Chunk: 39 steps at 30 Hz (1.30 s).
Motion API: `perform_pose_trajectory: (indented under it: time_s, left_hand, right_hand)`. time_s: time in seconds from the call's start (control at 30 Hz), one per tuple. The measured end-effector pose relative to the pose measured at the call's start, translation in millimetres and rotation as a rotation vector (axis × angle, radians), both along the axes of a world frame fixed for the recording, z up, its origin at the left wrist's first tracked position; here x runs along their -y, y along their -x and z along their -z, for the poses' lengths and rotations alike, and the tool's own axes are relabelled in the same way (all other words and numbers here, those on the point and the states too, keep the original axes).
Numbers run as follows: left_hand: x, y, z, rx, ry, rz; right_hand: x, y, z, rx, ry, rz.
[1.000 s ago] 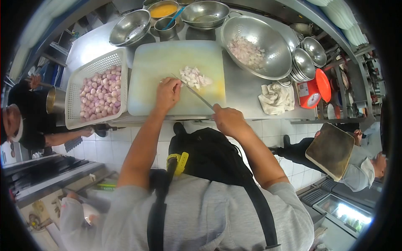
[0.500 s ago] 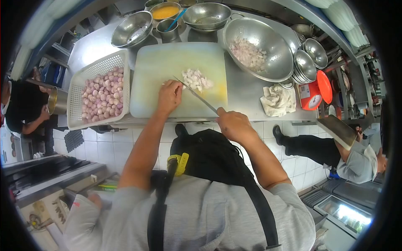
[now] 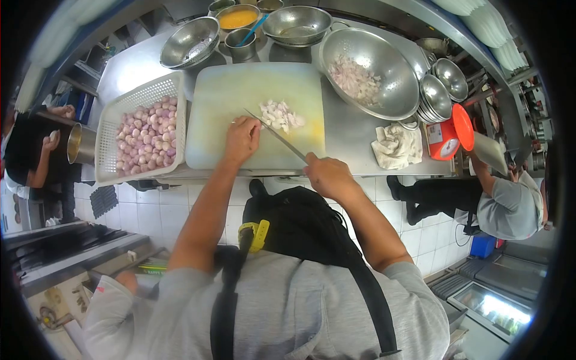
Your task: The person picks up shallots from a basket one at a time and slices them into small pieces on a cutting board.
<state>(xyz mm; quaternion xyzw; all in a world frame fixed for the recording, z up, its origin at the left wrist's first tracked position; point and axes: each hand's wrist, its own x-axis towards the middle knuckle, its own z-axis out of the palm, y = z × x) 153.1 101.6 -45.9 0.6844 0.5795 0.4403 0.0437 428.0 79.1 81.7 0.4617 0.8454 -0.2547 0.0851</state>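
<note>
My right hand is wrapped round the handle of a long knife at the front edge of the cutting board. The blade slants up and left across the board, its tip just past my left hand. The fingers of my left hand are curled together beside the blade; whatever they hold is too small to make out. Right of the blade lies a small heap of chopped shallots. A white basket of whole peeled shallots stands left of the board.
A large steel bowl holds more chopped pieces. Near it are a crumpled cloth, a red scale and stacked bowls. Further bowls line the back. One person stands at right, another at left.
My right hand and the knife have shifted slightly left. The person at right has moved up towards the counter with a flat board-like object, and the person at left has raised a hand.
</note>
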Motion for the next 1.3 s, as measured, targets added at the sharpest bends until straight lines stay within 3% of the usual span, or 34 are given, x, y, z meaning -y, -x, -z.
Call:
perform_pose_trajectory:
  time_s: [1.3]
  left_hand:
    - [5,-2,0,-0.028,-0.003,-0.016]
  right_hand:
    - [5,-13,-1,-0.02,0.048,-0.023]
